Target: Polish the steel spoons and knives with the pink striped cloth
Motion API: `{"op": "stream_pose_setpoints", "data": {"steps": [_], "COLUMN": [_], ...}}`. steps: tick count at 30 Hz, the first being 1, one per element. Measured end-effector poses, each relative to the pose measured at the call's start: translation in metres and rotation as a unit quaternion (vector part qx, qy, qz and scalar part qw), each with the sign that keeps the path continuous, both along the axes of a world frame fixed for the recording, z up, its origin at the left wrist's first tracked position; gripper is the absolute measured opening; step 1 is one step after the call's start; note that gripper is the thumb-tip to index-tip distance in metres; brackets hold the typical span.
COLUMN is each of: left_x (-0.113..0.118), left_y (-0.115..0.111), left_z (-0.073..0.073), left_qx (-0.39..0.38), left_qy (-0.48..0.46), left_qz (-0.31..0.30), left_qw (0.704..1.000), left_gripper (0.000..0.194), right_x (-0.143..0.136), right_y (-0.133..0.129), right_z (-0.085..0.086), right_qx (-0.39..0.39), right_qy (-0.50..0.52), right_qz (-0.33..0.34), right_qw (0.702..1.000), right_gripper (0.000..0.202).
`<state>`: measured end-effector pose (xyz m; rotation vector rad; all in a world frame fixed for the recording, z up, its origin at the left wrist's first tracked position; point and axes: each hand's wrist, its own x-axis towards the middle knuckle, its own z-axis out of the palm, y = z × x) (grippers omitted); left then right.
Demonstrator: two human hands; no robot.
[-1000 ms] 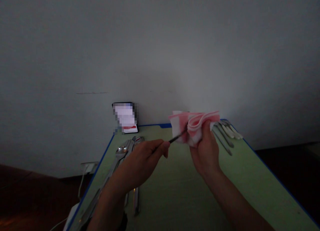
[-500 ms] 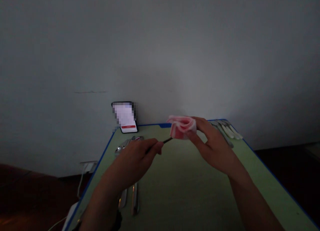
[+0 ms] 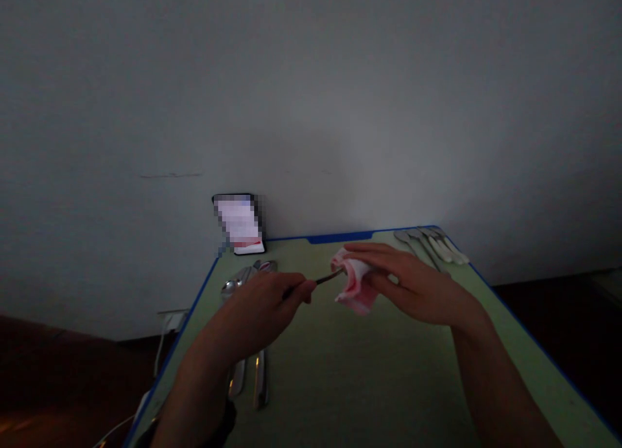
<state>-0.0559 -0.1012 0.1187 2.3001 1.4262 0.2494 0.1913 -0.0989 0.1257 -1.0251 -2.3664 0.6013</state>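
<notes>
Apparently to keep it steady, the left hand [image 3: 269, 309] grips a utensil [image 3: 327, 278] above the desk [image 3: 350, 377], while the right hand [image 3: 418, 289] holds a cloth [image 3: 360, 295] around its far end.

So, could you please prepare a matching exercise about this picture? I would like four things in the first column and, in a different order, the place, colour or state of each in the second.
Column 1
1. Cloth
2. Phone
3. Left hand
4. White-handled cutlery

Column 2
A. Closed around a thin utensil
B. Lying at the far right corner of the table
C. Pink and white
D. Screen lit, at the far left corner

Right pairs: 1-C, 2-D, 3-A, 4-B
</notes>
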Motion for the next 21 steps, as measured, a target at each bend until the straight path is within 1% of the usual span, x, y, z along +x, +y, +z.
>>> {"op": "stream_pose_setpoints", "data": {"steps": [2, 4, 6, 10, 13, 15, 18, 19, 21], "left_x": [0.001, 0.001, 0.001, 0.002, 0.003, 0.002, 0.001, 0.000, -0.001], "left_y": [0.000, -0.001, -0.003, -0.008, -0.013, -0.016, -0.021, -0.022, -0.023], "left_z": [0.000, 0.002, 0.004, 0.009, 0.013, 0.016, 0.022, 0.023, 0.026], "left_qx": [0.002, 0.001, 0.004, 0.016, 0.023, 0.023, 0.020, 0.021, 0.025], "left_qy": [0.003, -0.002, -0.011, -0.028, -0.040, -0.040, -0.020, -0.013, -0.012], "left_qz": [0.001, -0.009, -0.022, -0.042, -0.048, -0.051, -0.051, -0.046, -0.031], "left_qw": [1.000, 1.000, 1.000, 0.999, 0.998, 0.998, 0.998, 0.999, 0.999], "left_gripper": [0.038, 0.036, 0.035, 0.035, 0.037, 0.038, 0.039, 0.039, 0.037], "right_x": [-0.001, -0.001, -0.003, -0.011, -0.015, -0.015, -0.010, -0.009, -0.009], "right_y": [-0.001, -0.001, 0.001, 0.004, 0.004, 0.005, 0.007, 0.009, 0.012], "right_z": [-0.004, -0.007, -0.010, -0.010, -0.007, -0.006, -0.004, -0.004, -0.008], "right_qx": [-0.027, -0.036, -0.035, -0.047, -0.074, -0.103, -0.139, -0.145, -0.153], "right_qy": [-0.015, -0.014, -0.006, -0.021, -0.035, -0.020, 0.015, 0.032, 0.091], "right_qz": [0.016, 0.007, -0.008, -0.026, -0.007, 0.023, 0.056, 0.055, 0.022], "right_qw": [0.999, 0.999, 0.999, 0.998, 0.997, 0.994, 0.989, 0.987, 0.984], "right_gripper": [0.045, 0.050, 0.050, 0.033, 0.017, 0.014, 0.016, 0.016, 0.018]}}
